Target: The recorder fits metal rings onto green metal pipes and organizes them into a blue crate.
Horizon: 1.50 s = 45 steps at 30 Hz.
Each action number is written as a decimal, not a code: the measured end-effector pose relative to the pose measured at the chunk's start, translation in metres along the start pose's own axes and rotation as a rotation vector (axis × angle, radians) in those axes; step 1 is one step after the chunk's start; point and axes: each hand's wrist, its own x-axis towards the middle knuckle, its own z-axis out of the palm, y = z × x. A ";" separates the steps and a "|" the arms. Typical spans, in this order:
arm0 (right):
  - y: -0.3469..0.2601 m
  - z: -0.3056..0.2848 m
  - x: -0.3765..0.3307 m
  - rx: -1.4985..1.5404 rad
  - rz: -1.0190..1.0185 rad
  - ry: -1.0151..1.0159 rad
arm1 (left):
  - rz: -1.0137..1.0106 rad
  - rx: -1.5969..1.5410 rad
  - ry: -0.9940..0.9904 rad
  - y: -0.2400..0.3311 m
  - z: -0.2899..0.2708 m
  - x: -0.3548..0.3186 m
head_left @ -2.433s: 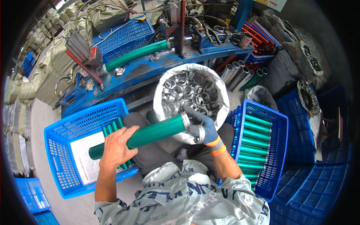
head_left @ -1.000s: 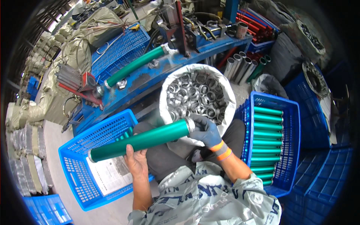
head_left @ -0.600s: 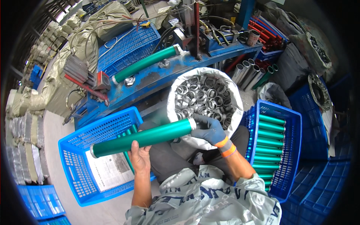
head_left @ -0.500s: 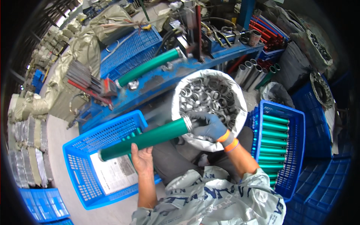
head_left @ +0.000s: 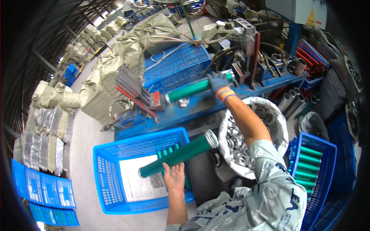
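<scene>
My bare left hand (head_left: 175, 178) holds a green metal tube (head_left: 173, 157) from below, slanted above a blue crate (head_left: 103, 181). A silvery ring (head_left: 211, 138) sits at that tube's upper right end. At the workbench, my right hand (head_left: 219, 82), in a grey glove with an orange cuff, is wrapped over another green tube (head_left: 189, 91) near its right end. This second tube lies lengthwise on the blue bench fixture. Its right end is next to a metal block, and its left end is close to a red-and-grey stop (head_left: 157, 101).
A white sack (head_left: 283, 148) full of metal rings stands between bench and lap. More green tubes (head_left: 308, 165) fill the blue crate at the right (head_left: 329, 169). Bare metal pipes (head_left: 293, 98) stand beyond the sack. Wrapped bundles (head_left: 48, 119) are stacked at the left.
My right hand has left the ring end of the held tube and reached forward onto the bench tube. My left hand still holds its tube. The view has shifted.
</scene>
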 end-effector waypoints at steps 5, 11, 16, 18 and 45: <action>0.054 0.010 -0.002 -0.237 0.009 0.018 | -0.066 -0.013 -0.044 -0.017 0.004 0.021; 0.002 -0.164 -0.107 0.653 -0.119 0.217 | -0.035 0.178 -0.056 -0.025 0.015 0.050; 0.110 -0.212 -0.271 1.163 0.243 0.515 | -0.206 0.245 -0.297 -0.149 0.123 0.160; 0.120 -0.240 -0.342 1.134 0.326 0.532 | -0.184 0.232 -0.302 -0.189 0.159 0.228; 0.120 -0.297 -0.646 1.059 1.112 0.561 | 0.204 0.908 -0.210 -0.147 0.053 0.172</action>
